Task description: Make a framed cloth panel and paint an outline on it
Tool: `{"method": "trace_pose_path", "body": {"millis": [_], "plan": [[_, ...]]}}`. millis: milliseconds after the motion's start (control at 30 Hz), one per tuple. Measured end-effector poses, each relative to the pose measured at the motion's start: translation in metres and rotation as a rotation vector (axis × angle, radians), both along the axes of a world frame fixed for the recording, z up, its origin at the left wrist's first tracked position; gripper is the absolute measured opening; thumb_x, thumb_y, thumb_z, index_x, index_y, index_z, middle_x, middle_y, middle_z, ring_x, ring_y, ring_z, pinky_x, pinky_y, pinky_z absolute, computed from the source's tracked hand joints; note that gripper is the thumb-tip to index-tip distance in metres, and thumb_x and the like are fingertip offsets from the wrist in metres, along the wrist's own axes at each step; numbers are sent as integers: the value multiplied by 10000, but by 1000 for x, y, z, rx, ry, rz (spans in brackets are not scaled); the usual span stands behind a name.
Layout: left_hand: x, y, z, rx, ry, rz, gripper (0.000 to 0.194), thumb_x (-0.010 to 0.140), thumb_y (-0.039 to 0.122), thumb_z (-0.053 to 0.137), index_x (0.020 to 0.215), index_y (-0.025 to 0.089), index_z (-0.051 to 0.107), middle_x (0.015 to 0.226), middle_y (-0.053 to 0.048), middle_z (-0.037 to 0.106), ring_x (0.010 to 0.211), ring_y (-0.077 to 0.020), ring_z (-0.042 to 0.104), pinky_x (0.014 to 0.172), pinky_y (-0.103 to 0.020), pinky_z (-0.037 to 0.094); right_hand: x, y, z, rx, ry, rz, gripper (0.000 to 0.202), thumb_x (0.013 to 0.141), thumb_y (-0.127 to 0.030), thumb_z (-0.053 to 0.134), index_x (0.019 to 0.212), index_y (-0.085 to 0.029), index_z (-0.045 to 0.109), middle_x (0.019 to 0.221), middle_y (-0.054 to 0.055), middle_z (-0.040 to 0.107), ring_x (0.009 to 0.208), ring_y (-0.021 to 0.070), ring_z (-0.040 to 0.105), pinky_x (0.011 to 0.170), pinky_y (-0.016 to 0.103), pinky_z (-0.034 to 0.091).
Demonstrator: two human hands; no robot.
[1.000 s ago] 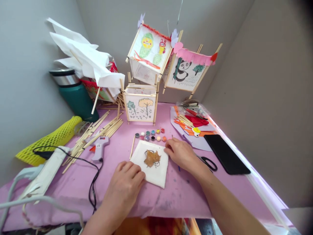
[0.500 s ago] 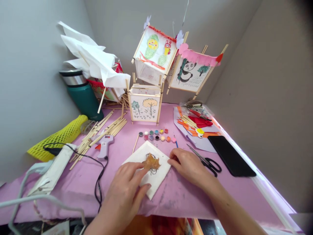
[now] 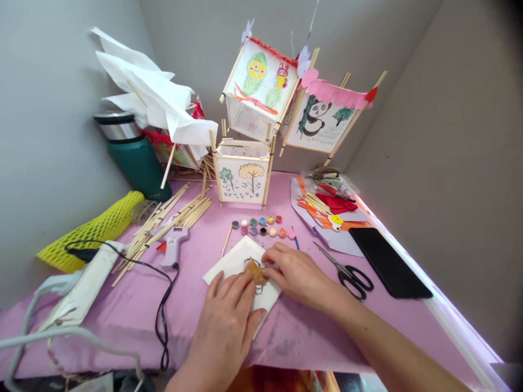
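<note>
A brown dried leaf [image 3: 255, 271] lies on a square white sheet [image 3: 231, 258] that bears a dark stippled drawing, partly covered by the leaf and my hands. My left hand [image 3: 229, 313] rests on the sheet with its fingers stretched out, the fingertips at the leaf's lower left edge. From the other side, my right hand [image 3: 296, 275] pinches the leaf's right edge between thumb and forefinger. Small round paint pots [image 3: 263, 230] stand in two rows just behind the sheet.
Black-handled scissors [image 3: 347, 271] and a black phone [image 3: 388, 261] lie to the right. At left are a glue gun [image 3: 176, 245], its cord, bamboo sticks [image 3: 153, 231] and a green bottle [image 3: 137, 160]. Decorated paper lanterns [image 3: 243, 177] stand and hang behind.
My right hand has moved left from the sheet's right corner onto the leaf. My left hand has shifted slightly right and lies flatter on the sheet.
</note>
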State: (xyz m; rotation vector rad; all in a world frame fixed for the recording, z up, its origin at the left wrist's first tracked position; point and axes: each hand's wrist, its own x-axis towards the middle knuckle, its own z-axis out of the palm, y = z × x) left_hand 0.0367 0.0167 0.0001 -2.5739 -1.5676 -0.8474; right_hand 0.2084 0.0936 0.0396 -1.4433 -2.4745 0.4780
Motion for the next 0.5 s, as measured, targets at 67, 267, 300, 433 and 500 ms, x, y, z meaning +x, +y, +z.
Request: {"method": "trace_pose_path", "body": {"millis": [67, 267, 300, 433, 500], "plan": [[3, 0, -2, 2, 5, 22, 295, 886, 291, 488, 1141, 183, 588, 1200, -66, 613, 1087, -237, 541, 1028, -517, 327, -1, 3, -4, 12, 29, 1, 103, 840, -195, 543, 896, -189, 629, 881, 33, 626, 754, 152, 582, 677, 263, 392], [5, 0, -7, 24, 32, 55, 294, 884, 304, 489, 1121, 179, 609, 1217, -77, 615, 1088, -253, 546, 1020, -522, 326, 7, 7, -22, 111, 223, -28, 95, 859, -165, 524, 873, -196, 612, 891, 20, 631, 779, 135, 576, 702, 250, 412], [5, 0, -7, 25, 30, 55, 294, 884, 305, 490, 1122, 180, 610, 1222, -77, 613, 1093, -252, 545, 1023, -520, 323, 9, 7, -23, 123, 232, -25, 93, 863, -170, 524, 876, -196, 612, 893, 20, 632, 782, 136, 576, 705, 251, 414], [6, 1, -8, 33, 13, 40, 294, 888, 294, 486, 1129, 176, 607, 1210, -76, 622, 1121, -235, 537, 1047, -507, 306, 12, 6, -24, 157, 210, -3, 101, 873, -185, 519, 876, -194, 619, 880, 23, 630, 773, 136, 574, 691, 251, 418], [6, 1, -8, 49, 8, 37, 295, 896, 283, 471, 1133, 170, 605, 1212, -82, 621, 1132, -230, 536, 1057, -506, 296, 12, 4, -24, 182, 190, 3, 117, 880, -182, 507, 881, -191, 624, 874, 27, 625, 762, 135, 571, 682, 250, 417]]}}
